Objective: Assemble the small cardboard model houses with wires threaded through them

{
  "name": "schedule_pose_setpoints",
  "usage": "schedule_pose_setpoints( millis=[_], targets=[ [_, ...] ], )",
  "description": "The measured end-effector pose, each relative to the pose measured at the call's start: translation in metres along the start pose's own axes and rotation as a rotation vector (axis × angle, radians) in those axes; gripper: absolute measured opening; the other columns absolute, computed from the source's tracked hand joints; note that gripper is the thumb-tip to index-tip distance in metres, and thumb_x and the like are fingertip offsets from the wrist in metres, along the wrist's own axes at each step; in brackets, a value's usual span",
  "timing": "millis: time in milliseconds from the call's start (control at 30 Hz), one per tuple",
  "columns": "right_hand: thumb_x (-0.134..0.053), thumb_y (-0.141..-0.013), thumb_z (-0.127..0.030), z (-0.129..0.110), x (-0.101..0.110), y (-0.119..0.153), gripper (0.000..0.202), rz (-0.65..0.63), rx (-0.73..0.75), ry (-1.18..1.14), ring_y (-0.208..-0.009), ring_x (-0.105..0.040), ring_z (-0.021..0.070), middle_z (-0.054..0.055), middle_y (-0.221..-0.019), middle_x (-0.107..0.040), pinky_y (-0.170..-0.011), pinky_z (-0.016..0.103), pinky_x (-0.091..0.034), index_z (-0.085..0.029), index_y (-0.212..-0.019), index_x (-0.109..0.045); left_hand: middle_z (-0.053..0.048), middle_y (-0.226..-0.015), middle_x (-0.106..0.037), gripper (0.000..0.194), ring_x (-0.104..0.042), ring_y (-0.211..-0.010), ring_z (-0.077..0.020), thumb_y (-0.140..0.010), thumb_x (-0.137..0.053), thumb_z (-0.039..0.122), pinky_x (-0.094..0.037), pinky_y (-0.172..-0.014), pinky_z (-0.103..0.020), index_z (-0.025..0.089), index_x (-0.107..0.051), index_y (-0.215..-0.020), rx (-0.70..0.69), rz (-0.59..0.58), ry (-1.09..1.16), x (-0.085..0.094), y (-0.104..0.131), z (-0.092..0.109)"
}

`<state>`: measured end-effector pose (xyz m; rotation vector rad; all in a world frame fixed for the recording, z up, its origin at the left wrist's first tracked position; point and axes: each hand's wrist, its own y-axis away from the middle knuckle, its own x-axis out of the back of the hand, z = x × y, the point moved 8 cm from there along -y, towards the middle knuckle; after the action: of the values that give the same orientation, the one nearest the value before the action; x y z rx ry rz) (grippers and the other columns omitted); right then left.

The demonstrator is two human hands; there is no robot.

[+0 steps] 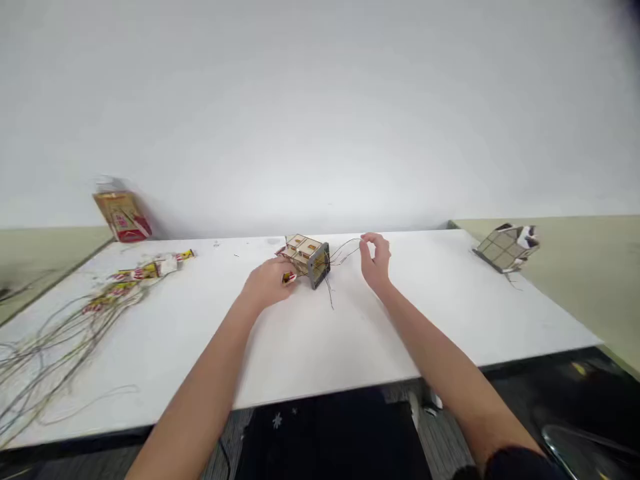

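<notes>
A small wooden model house [301, 248] lies on its side on the white table, its dark-edged base [320, 265] facing right. My left hand [267, 287] is closed on the house's left, lower side, and its fingertips are partly hidden behind it. By the thumb shows a small red and yellow piece [289, 277]. Thin dark wires [345, 251] come out through the base; some stretch to the right and others hang toward the table's front. My right hand [376, 260] pinches the far end of these wires between thumb and finger, just above the table.
On the left lie several red and yellow wrapped pieces [143, 272] with long loose wires [75, 347]. A brown and red paper bag [123, 215] stands at the back left corner. Another wooden model [505, 248] sits at the right edge. A white wall [320, 120] rises behind the table.
</notes>
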<state>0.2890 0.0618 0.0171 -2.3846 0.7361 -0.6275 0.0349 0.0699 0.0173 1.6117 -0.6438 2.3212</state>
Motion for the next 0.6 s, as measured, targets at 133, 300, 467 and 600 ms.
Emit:
schedule_pose_setpoints(
  millis=[133,300,467,600],
  targets=[
    [-0.044,-0.089,-0.037,0.001,-0.002,-0.001,0.017,-0.013,-0.007,0.018,-0.106,-0.052,0.0220,0.004,-0.106,-0.064,-0.099,0.044,-0.030,-0.024,-0.091,-0.054,-0.001,-0.099,-0.070,0.017,-0.063,-0.090,-0.0235,-0.073,-0.055,0.031,-0.046,-0.074,-0.032,0.027,-0.067,-0.083,0.026,-0.056,0.008,-0.004,-0.002,-0.009],
    [-0.045,-0.089,-0.038,0.005,-0.009,0.000,0.016,-0.091,-0.057,0.006,-0.106,-0.051,0.0220,0.003,-0.105,-0.064,-0.099,0.043,-0.031,-0.025,-0.090,-0.054,-0.001,-0.091,-0.069,0.016,-0.062,-0.086,-0.0211,-0.070,-0.060,0.033,-0.047,-0.076,-0.030,0.024,-0.065,-0.082,0.008,-0.067,0.198,-0.004,-0.003,-0.012],
    [-0.045,-0.089,-0.039,0.016,-0.007,-0.002,0.018,-0.071,-0.143,-0.028,-0.106,-0.050,0.0213,0.003,-0.108,-0.063,-0.099,0.043,-0.031,-0.025,-0.093,-0.054,-0.001,-0.084,-0.066,0.023,-0.062,-0.079,-0.0182,-0.067,-0.066,0.038,-0.048,-0.073,-0.028,0.022,-0.064,-0.084,0.048,-0.077,0.401,-0.006,-0.002,-0.015],
    [-0.045,-0.089,-0.040,0.020,-0.005,-0.003,0.019,-0.059,-0.153,-0.034,-0.106,-0.050,0.0211,0.003,-0.108,-0.063,-0.098,0.041,-0.032,-0.025,-0.094,-0.055,-0.002,-0.091,-0.067,0.020,-0.062,-0.082,-0.0194,-0.068,-0.066,0.039,-0.048,-0.073,-0.029,0.023,-0.067,-0.079,0.086,-0.134,0.418,-0.011,-0.001,-0.016]
  ],
)
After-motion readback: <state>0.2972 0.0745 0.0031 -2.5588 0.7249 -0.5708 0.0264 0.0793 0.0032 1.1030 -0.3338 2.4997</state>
